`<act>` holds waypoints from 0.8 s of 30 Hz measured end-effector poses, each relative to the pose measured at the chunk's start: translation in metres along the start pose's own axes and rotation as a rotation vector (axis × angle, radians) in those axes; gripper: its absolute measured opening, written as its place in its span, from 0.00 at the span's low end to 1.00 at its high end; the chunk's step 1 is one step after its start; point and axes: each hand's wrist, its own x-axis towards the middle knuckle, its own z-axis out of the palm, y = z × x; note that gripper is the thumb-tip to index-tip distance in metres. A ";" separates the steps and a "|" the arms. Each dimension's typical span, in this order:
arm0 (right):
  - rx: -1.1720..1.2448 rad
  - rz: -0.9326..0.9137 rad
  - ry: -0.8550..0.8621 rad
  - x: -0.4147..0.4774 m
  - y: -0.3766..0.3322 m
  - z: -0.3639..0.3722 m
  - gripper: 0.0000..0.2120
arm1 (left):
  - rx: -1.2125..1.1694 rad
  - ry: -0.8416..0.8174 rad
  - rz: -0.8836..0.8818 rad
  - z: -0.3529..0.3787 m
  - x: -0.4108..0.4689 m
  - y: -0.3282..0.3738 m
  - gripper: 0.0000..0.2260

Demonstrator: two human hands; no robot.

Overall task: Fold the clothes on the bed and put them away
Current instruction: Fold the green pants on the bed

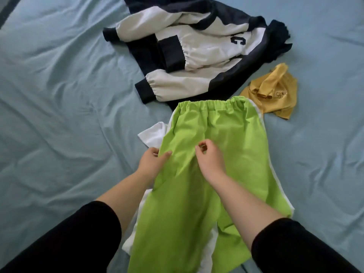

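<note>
While gripping the left edge of the green trousers [216, 133] with the left hand [152, 164], clamped round it, pinches their middle with the right hand [210, 161], closed tight on cloth. Laid near centre on the blue bed sheet [59, 95], waistband far; navy-and-white jacket [197, 46] beyond, yellow garment [273, 95] far right.

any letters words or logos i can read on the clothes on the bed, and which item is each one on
"C": a navy block letter on a white panel of the navy and white jacket.
Small stitched mark on the crumpled yellow garment: too small and blurred to read.
Green trousers: no text or logo shows.
</note>
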 end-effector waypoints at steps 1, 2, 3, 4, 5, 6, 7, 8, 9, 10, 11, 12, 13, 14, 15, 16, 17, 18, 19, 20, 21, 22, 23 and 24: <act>-0.023 -0.042 0.017 0.014 -0.013 0.002 0.07 | 0.023 0.044 0.026 -0.001 0.006 0.004 0.11; -0.046 -0.065 0.014 0.026 -0.024 0.006 0.07 | 0.028 0.069 0.041 -0.003 0.010 0.005 0.10; -0.071 -0.066 -0.014 0.038 -0.036 0.011 0.08 | 0.020 0.074 0.050 -0.004 0.012 0.006 0.10; -0.102 -0.042 -0.065 0.049 -0.045 0.018 0.09 | 0.002 0.067 0.054 -0.006 0.014 0.006 0.10; -0.131 0.005 -0.131 0.058 -0.053 0.025 0.11 | -0.031 0.054 0.053 -0.008 0.015 0.005 0.11; -0.146 0.070 -0.195 0.065 -0.058 0.033 0.16 | -0.076 0.040 0.046 -0.009 0.015 0.004 0.11; -0.147 0.139 -0.244 0.071 -0.062 0.043 0.21 | -0.117 0.024 0.035 -0.010 0.017 0.001 0.11; -0.161 0.195 -0.265 0.076 -0.065 0.053 0.26 | -0.146 0.006 0.026 -0.012 0.019 -0.001 0.11; -0.208 0.227 -0.253 0.079 -0.066 0.063 0.31 | -0.167 -0.016 0.019 -0.013 0.021 -0.004 0.10; -0.283 0.236 -0.216 0.081 -0.067 0.073 0.35 | -0.193 -0.042 0.012 -0.014 0.023 -0.006 0.09; -0.369 0.226 -0.171 0.083 -0.068 0.082 0.37 | -0.223 -0.066 0.005 -0.014 0.025 -0.009 0.08; -0.445 0.202 -0.130 0.082 -0.068 0.091 0.36 | -0.246 -0.080 0.002 -0.014 0.026 -0.012 0.07; -0.500 0.165 -0.093 0.081 -0.067 0.100 0.33 | -0.258 -0.080 0.002 -0.014 0.028 -0.014 0.06; -0.525 0.119 -0.053 0.080 -0.064 0.106 0.27 | -0.265 -0.072 0.005 -0.014 0.029 -0.017 0.06; -0.511 0.078 -0.011 0.078 -0.059 0.111 0.20 | -0.274 -0.062 0.012 -0.015 0.030 -0.019 0.06; -0.471 0.046 0.026 0.075 -0.053 0.114 0.16 | -0.289 -0.058 0.022 -0.015 0.030 -0.020 0.06; -0.430 0.017 0.055 0.073 -0.048 0.116 0.14 | -0.303 -0.062 0.035 -0.016 0.030 -0.021 0.06; -0.397 -0.007 0.077 0.071 -0.043 0.116 0.13 | -0.314 -0.070 0.047 -0.016 0.030 -0.021 0.07; -0.365 -0.024 0.095 0.069 -0.041 0.114 0.12 | -0.319 -0.077 0.058 -0.017 0.029 -0.021 0.07; -0.322 -0.033 0.113 0.068 -0.041 0.112 0.12 | -0.322 -0.081 0.067 -0.017 0.029 -0.021 0.07; -0.250 -0.036 0.132 0.067 -0.046 0.110 0.12 | -0.326 -0.083 0.076 -0.018 0.028 -0.020 0.07; -0.141 -0.044 0.156 0.066 -0.054 0.108 0.12 | -0.338 -0.081 0.083 -0.020 0.028 -0.018 0.07; -0.015 -0.060 0.174 0.067 -0.065 0.105 0.13 | -0.358 -0.075 0.089 -0.022 0.027 -0.015 0.07; 0.096 -0.087 0.189 0.070 -0.079 0.102 0.15 | -0.383 -0.069 0.098 -0.026 0.027 -0.008 0.07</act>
